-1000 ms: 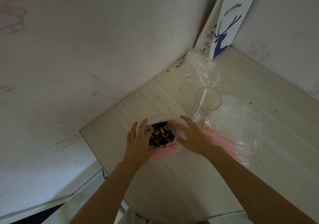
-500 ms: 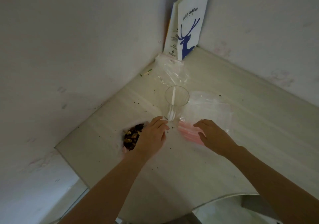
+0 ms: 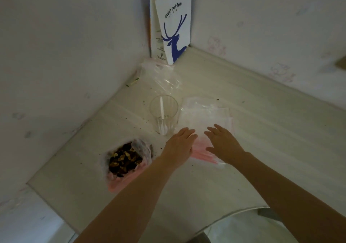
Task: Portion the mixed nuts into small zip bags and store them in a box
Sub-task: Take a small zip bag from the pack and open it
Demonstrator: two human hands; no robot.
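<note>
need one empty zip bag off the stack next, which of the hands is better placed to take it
Probably the right hand: it lies open over the stack of zip bags, above their pink zip ends. The left hand is open too, but only at the stack's left edge, beside the plastic cup.

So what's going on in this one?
A person is partway through bagging mixed nuts at a corner table. Both hands, left hand and right hand, reach over a stack of empty zip bags, apparently to take one. The open bag of nuts sits to the left, untouched. A clear cup with a white spoon stands just behind. No box is visible.
</note>
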